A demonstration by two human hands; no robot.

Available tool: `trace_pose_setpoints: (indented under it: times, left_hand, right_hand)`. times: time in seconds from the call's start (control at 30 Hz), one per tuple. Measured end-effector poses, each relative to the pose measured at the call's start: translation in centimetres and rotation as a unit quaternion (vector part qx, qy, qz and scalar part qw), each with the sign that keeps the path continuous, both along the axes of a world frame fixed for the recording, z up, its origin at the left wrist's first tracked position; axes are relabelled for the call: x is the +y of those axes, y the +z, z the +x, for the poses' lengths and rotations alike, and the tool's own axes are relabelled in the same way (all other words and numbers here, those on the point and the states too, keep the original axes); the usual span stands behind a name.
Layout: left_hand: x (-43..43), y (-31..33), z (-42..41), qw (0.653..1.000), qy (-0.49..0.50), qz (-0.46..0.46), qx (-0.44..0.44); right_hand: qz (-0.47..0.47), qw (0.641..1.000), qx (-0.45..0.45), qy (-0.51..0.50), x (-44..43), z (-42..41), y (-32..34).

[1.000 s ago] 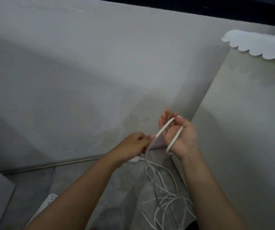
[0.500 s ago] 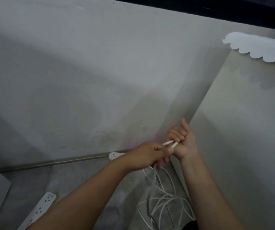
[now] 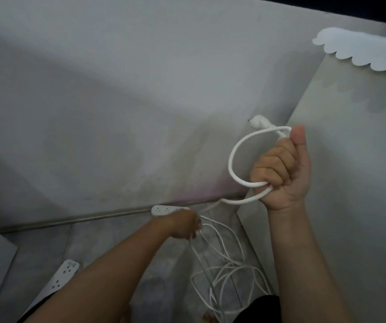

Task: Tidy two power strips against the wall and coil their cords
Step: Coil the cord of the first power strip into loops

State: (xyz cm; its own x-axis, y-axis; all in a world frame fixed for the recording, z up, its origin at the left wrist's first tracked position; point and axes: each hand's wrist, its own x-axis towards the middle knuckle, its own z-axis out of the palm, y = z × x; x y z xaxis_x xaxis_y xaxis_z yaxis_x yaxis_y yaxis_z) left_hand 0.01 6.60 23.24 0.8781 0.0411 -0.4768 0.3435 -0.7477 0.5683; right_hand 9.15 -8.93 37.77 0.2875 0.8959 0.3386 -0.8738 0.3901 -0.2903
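Fingers of raised right hand [image 3: 280, 169] clench looped cord [image 3: 233, 159]; lowered left hand [image 3: 183, 226] seemingly pinches it.

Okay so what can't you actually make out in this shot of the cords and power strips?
Head view only:
- Far power strip: right end hidden behind the left hand.
- Near power strip: lower end covered by the left forearm.
- Tangled cords: which strip each belongs to; they run off the bottom edge.
- Plug: prongs too small.
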Motion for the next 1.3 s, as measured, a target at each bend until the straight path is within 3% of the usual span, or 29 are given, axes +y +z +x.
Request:
trace_pose_setpoints:
  times: [0.13,0.23,0.3,0.4,0.47,0.53,0.6,0.67,0.77,0.87,1.0,1.07,1.13,1.23,1.3]
  left_hand:
    - [4.5,1.7,0.5,0.983,0.147,-0.021,-0.108]
    - [5.2,3.9,1.1,0.938,0.277,-0.036,-0.205]
    - [5.0,5.8,1.4,0.885,0.359,-0.145,-0.259]
    - [3.8,7.9,1.3,0.818,0.411,-0.32,-0.243]
    - [2.4,8.8,1.1,0.812,0.389,-0.372,-0.226]
    - [1.1,9.3,1.0,0.845,0.339,-0.338,-0.237]
    - [0.3,9.5,0.8,0.877,0.288,-0.286,-0.257]
    - [0.4,9.6,0.5,0.891,0.257,-0.269,-0.261]
    - [0.8,9.4,0.1,0.905,0.224,-0.257,-0.254]
    - [1.2,8.4,0.0,0.94,0.174,-0.155,-0.248]
    - [0.8,7.2,0.8,0.946,0.168,-0.166,-0.223]
    - [0.7,7.3,1.2,0.931,0.206,-0.159,-0.257]
    - [1.0,7.3,1.4,0.92,0.236,-0.075,-0.304]
    - [1.1,7.1,1.4,0.929,0.185,0.047,-0.317]
    - [0.5,7.1,1.2,0.941,0.13,0.098,-0.296]
  right_hand:
    - [-0.063,0.995,-0.07,0.024,-2.0,0.9,-0.4]
    - [-0.176,0.967,-0.18,0.028,-3.0,1.4,-0.5]
    - [-0.287,0.92,-0.268,-0.008,-3.1,1.2,-0.9]
    - [-0.416,0.814,-0.396,-0.083,-1.7,0.1,-2.2]
    - [-0.48,0.754,-0.44,-0.092,-0.5,-0.6,-3.3]
    - [-0.529,0.726,-0.428,-0.098,0.7,-1.0,-4.3]
    - [-0.548,0.735,-0.374,-0.137,1.6,-0.9,-5.2]
    - [-0.531,0.77,-0.297,-0.194,2.3,-0.5,-5.5]
    - [-0.466,0.819,-0.206,-0.262,2.6,0.3,-5.2]
    - [-0.397,0.863,-0.12,-0.287,2.3,1.3,-4.7]
    - [-0.361,0.879,-0.032,-0.311,1.8,2.2,-4.7]
    - [-0.374,0.876,-0.023,-0.302,1.6,2.2,-4.8]
    - [-0.43,0.867,-0.058,-0.245,1.6,2.0,-5.2]
    - [-0.495,0.847,-0.134,-0.14,2.1,1.3,-6.1]
    - [-0.496,0.848,-0.139,-0.124,2.5,1.0,-6.4]
